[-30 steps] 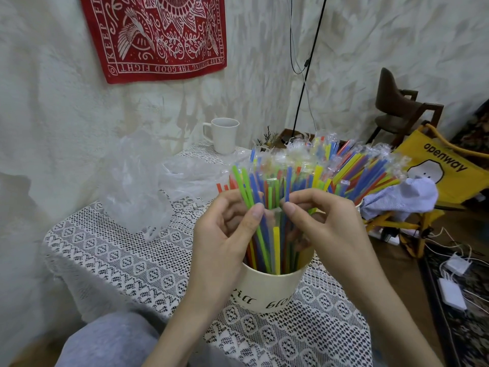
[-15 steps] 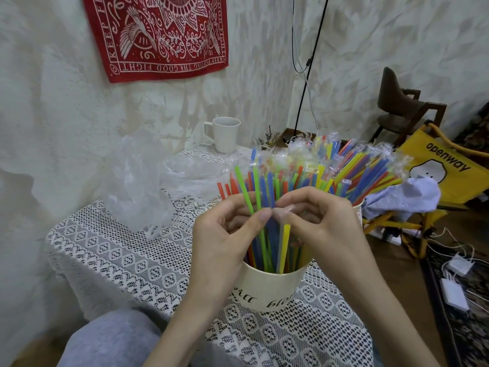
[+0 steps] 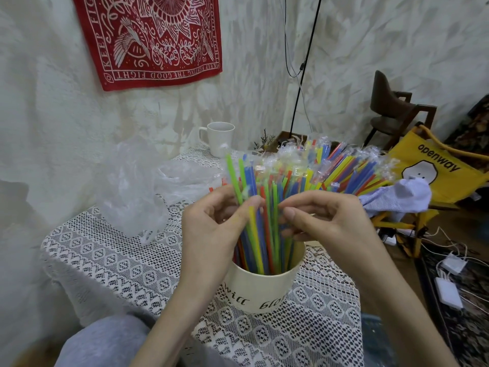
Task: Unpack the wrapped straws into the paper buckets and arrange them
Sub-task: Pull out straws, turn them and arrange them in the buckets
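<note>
Plastic bags [image 3: 132,197] lie crumpled at nine o'clock on the lace worktop [image 3: 105,263]. Left hand [image 3: 211,234] pinches a yellow straw [image 3: 254,234] in a narrow grip; right hand [image 3: 325,223] pinches what looks like clear wrap, though I cannot tell for sure. Straws stand in the bucket [image 3: 262,290] at centre; wrapped straws [image 3: 352,168] fan toward one o'clock. They look light, bendy and slick, so grip near mid-length.
</note>
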